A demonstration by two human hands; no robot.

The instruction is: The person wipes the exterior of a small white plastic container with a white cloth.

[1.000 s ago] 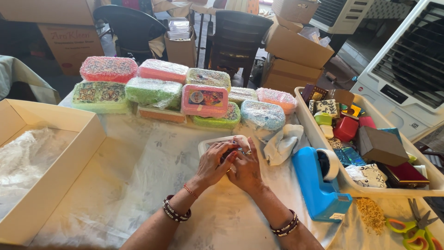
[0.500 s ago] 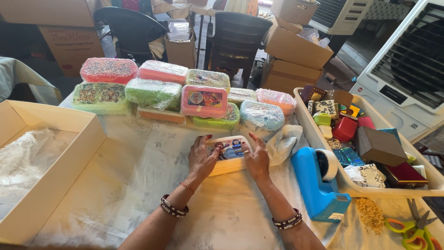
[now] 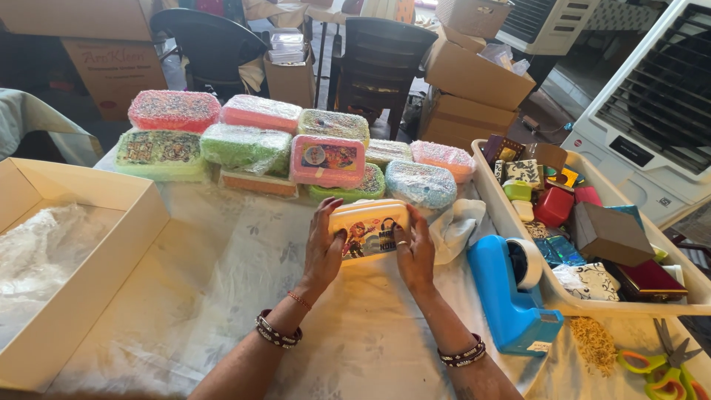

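A small yellow plastic lunch box (image 3: 368,228) with a cartoon picture on its lid is tilted up towards me, its lower edge near the table. My left hand (image 3: 323,250) grips its left end and my right hand (image 3: 415,254) grips its right end. Both wrists wear dark bangles. Behind the box, several bubble-wrapped lunch boxes (image 3: 328,161) in pink, green and blue are stacked in rows.
A large open cardboard box (image 3: 111,252) with plastic wrap inside stands at the left. A blue tape dispenser (image 3: 511,290) sits right of my hands, beside a white tray (image 3: 511,222) of small boxes. A white cloth (image 3: 453,226) and scissors (image 3: 664,365) lie nearby. Chairs and cartons stand behind.
My hands went from pressing on top of the box to gripping its two ends, then tipped it upright so the pictured lid faces me.
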